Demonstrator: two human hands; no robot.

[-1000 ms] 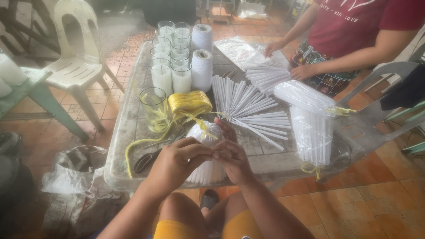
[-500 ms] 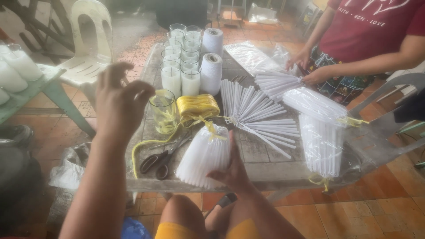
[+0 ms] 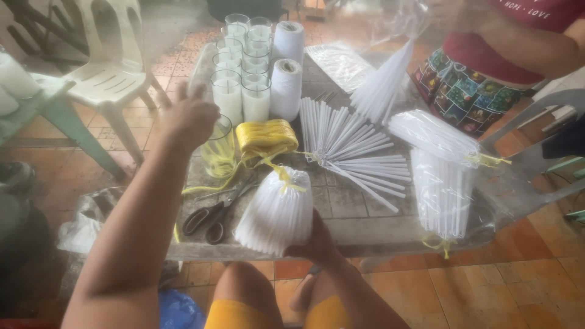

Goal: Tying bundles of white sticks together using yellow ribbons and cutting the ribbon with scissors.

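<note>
- The right hand (image 3: 317,237) grips the lower edge of a bundle of thin white candles (image 3: 277,210), fingers closed around it; the bundle stands on the near edge of the table (image 3: 347,210) and is tied at the top with yellow ribbon.
- The left hand (image 3: 189,116) is raised above the table's left side, fingers loosely curled and holding nothing; it hovers just in front of a small empty glass (image 3: 219,149).
- A roll of yellow ribbon (image 3: 265,137) lies just behind the held bundle, with a loose strand trailing toward it.
- Black-handled scissors (image 3: 213,216) lie flat on the table, just left of the bundle.
- A fan of loose white candles (image 3: 356,146) is spread to the right of the ribbon roll.
- Two wrapped candle bundles (image 3: 442,176) sit at the table's right edge.
- Glass candle jars (image 3: 241,67) stand in rows at the far side, beside two spools of white string (image 3: 286,67).
- Another person (image 3: 487,67) stands beyond the table's far right corner, holding a further white bunch (image 3: 381,88).
</note>
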